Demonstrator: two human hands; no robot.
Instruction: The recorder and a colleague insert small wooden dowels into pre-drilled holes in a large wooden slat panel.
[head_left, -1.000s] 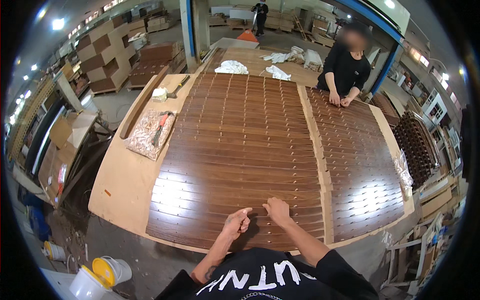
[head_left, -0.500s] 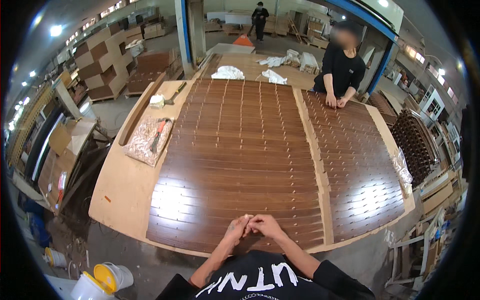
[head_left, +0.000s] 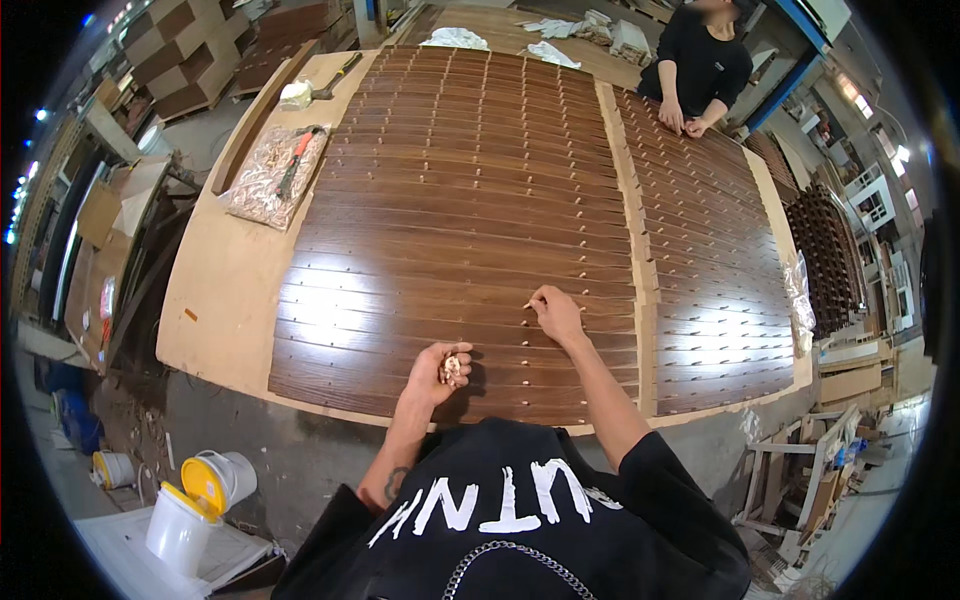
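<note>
Long dark-brown wooden boards (head_left: 420, 265) lie side by side on the worktable, many with small pale dowels standing in rows. My left hand (head_left: 430, 378), palm up above the near boards, is curled around a bunch of pale wooden dowels (head_left: 452, 368). Farther forward and to the right, my right hand (head_left: 560, 318) pinches a single dowel (head_left: 528, 305) at the surface of a board. Its tip seems to touch the wood; whether it sits in a hole I cannot tell. Nearer me, a line of dowels (head_left: 525, 364) stands below that hand.
At the left of the table lie a clear bag of dowels (head_left: 268, 185), a red-and-black hand tool (head_left: 297, 160) and a hammer (head_left: 337, 78). A co-worker (head_left: 700, 70) handles the far right boards (head_left: 710, 250). White buckets (head_left: 180, 525) stand on the floor, lower left.
My hands were together near the front edge; they have separated. The right has reached forward to a board with a dowel, while the left has moved slightly left. The view has tilted downward.
</note>
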